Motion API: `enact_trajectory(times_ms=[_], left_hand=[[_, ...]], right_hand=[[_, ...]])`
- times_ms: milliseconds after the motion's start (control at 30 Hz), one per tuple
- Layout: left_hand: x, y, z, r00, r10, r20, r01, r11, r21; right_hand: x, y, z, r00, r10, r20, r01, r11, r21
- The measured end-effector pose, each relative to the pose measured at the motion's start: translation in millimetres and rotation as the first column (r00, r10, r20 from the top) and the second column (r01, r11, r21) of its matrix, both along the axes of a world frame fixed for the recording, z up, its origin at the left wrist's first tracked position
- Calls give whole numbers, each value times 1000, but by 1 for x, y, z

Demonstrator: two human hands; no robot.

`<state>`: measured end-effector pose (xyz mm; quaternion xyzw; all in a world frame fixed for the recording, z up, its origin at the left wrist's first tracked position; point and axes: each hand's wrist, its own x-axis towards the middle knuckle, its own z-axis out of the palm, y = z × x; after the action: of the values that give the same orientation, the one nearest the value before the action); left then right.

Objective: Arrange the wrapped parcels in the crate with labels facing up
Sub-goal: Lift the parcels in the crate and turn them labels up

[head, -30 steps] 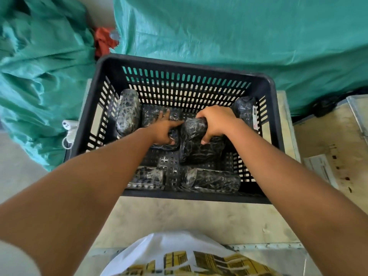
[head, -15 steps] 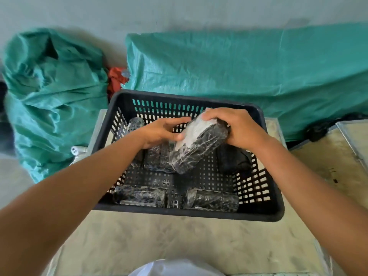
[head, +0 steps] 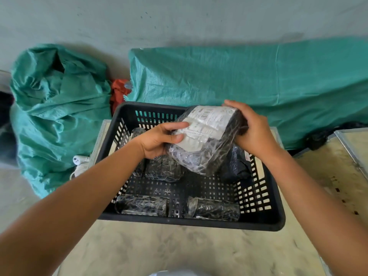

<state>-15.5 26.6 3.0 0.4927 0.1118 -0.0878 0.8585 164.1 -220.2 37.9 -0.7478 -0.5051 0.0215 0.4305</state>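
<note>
A black slotted crate (head: 258, 222) stands on a pale table. Above its back half I hold a wrapped black parcel (head: 205, 144), tilted, its white barcode label turned up toward me. My left hand (head: 159, 140) grips the parcel's near left end and my right hand (head: 251, 130) grips its far right end. Inside the crate lie more wrapped parcels: one under my left hand (head: 163, 168), one at the right wall (head: 237, 166), two along the front wall (head: 141, 205) (head: 215, 209). Their labels do not show.
Green woven sacks lie behind the crate (head: 239, 76) and to its left (head: 53, 108), with a red cloth (head: 118, 92) between them. A white object (head: 78, 161) rests by the crate's left side. A second table surface (head: 338, 168) adjoins on the right.
The parcel has risen out of the crate and rolled over, so its white label now faces up. Both hands came up with it, and the camera view tilted upward.
</note>
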Motion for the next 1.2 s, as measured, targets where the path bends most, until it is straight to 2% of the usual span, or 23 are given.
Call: enact_trajectory(times_ms=[67, 100, 200, 267, 333, 467, 500, 600, 633, 733, 800, 900, 1000, 1100, 1200], left_hand=[[-4, -5, -6, 998, 61, 17, -61, 998, -28], [-4, -7, -8, 996, 83, 34, -82, 996, -24], [-6, -10, -12, 990, 120, 76, -120, 993, -2], [-9, -9, -11, 990, 112, 82, -114, 993, 20], [-10, -6, -7, 996, 64, 63, -68, 995, 78], [-4, -2, -2, 998, -64, -8, 64, 970, 236], [-2, -4, -4, 998, -63, -24, 67, 966, 250], [3, -16, -20, 995, 41, -92, -23, 983, 182], [4, -21, -28, 991, 73, -109, -53, 984, 171], [11, -36, -50, 987, 95, -130, -60, 967, 246], [14, -44, -62, 986, 76, -145, -4, 898, 441], [17, -50, -77, 977, 14, -211, 141, 704, 697], [20, -53, -93, 957, -38, -288, 256, 582, 772], [30, -54, -107, 941, 5, -338, 298, 460, 836], [41, -56, -119, 925, 11, -381, 348, 381, 857]], right_hand=[[-3, -3, -5, 978, 18, -207, -26, 999, -36], [-7, -4, -7, 940, 37, -338, -40, 999, -1], [-22, -5, -8, 713, 91, -695, 21, 988, 151], [-27, -5, -7, 625, 78, -777, 63, 987, 149], [-27, -5, -7, 630, 37, -776, 45, 995, 84], [-26, -4, -17, 782, -17, -623, -75, 990, -121], [-26, -1, -21, 782, -62, -620, -33, 990, -140], [-24, 6, -33, 619, -240, -748, 170, 971, -170], [-24, 7, -38, 614, -266, -744, 171, 964, -204], [-25, 9, -54, 714, -282, -641, 44, 932, -361], [-24, 13, -69, 748, -303, -590, 6, 893, -451], [-22, 25, -92, 764, -314, -563, -31, 855, -518], [-22, 40, -112, 800, -345, -491, 0, 818, -575], [-19, 50, -131, 807, -384, -449, -1, 759, -651], [-18, 50, -148, 800, -413, -434, -45, 681, -731]])
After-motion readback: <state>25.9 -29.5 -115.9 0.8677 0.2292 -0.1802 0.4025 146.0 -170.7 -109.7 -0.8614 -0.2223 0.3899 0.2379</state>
